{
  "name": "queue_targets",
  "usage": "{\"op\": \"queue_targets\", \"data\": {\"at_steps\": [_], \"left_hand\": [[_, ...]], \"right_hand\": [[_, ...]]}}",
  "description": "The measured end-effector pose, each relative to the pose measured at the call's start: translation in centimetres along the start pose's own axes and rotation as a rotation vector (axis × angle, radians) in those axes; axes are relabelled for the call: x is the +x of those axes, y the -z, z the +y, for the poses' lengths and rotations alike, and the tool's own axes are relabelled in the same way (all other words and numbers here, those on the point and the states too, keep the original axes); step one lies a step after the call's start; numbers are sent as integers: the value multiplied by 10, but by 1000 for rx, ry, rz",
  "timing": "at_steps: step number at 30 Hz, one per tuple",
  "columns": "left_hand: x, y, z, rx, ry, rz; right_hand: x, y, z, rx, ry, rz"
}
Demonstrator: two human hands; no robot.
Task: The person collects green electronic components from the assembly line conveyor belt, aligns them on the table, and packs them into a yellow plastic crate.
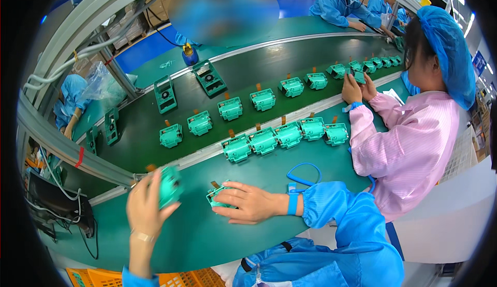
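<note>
Raised above the near worktop, my left hand grips a green plastic housing, which is slightly blurred. My right hand lies over a second green housing on the worktop, its fingers wrapped across the top and hiding most of the part. A short orange-brown flex strip sticks up from that housing. Around my right wrist is a blue band with a coiled blue cord. Just beyond my hands, several like housings stand in a row along the worktop's far edge.
A dark green conveyor carries more housings and larger green frames. At my right a co-worker in pink handles a green part. A metal post and a black monitor stand left. Orange crates sit below.
</note>
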State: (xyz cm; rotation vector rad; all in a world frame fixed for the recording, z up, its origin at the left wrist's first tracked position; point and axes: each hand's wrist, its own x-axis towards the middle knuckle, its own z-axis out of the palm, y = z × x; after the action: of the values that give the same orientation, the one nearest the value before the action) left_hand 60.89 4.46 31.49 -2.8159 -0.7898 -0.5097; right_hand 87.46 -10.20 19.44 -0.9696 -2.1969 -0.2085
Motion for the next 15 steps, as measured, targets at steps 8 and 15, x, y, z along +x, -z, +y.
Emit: {"op": "queue_targets", "data": {"at_steps": [8,15], "left_hand": [[-263,134,-83,238,684,130],[-509,175,-123,648,1274,-159]], "right_hand": [[17,-20,-22,134,168,-44],[39,-14,-48,123,16,-278]]}}
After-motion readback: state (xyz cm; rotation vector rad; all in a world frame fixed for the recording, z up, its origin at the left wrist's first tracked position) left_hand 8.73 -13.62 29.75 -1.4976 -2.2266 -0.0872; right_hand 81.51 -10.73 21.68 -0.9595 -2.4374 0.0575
